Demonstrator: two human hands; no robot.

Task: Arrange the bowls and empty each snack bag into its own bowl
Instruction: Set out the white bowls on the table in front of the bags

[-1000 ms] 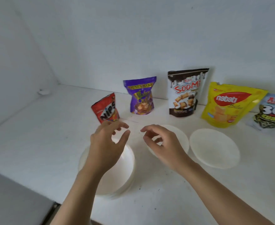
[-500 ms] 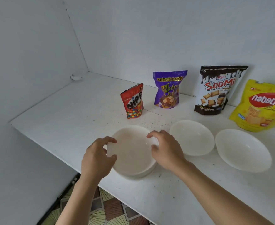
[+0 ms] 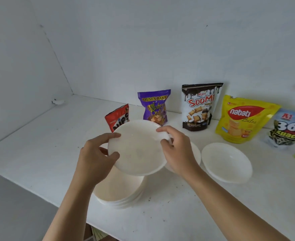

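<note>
Both hands clasp a shallow round white bowl [image 3: 138, 148] by opposite rims, the left hand [image 3: 98, 159] at its near-left edge and the right hand [image 3: 178, 152] at its far-right edge, holding it tilted just above a stack of matching white bowls [image 3: 122, 190] on the white counter [image 3: 39, 145]. Along the wall behind stand a red Nips bag [image 3: 117, 120], half hidden by the held bowl, a purple wafer pouch [image 3: 154, 106], a black-and-white Soomi pouch [image 3: 199, 106], a yellow Nabati pouch [image 3: 242, 119] and a grey 360 bag [image 3: 287, 131]. To the right on the counter sit a second white bowl [image 3: 196, 152], mostly covered by the right hand, and a third white bowl [image 3: 226, 162], apart from it.
</note>
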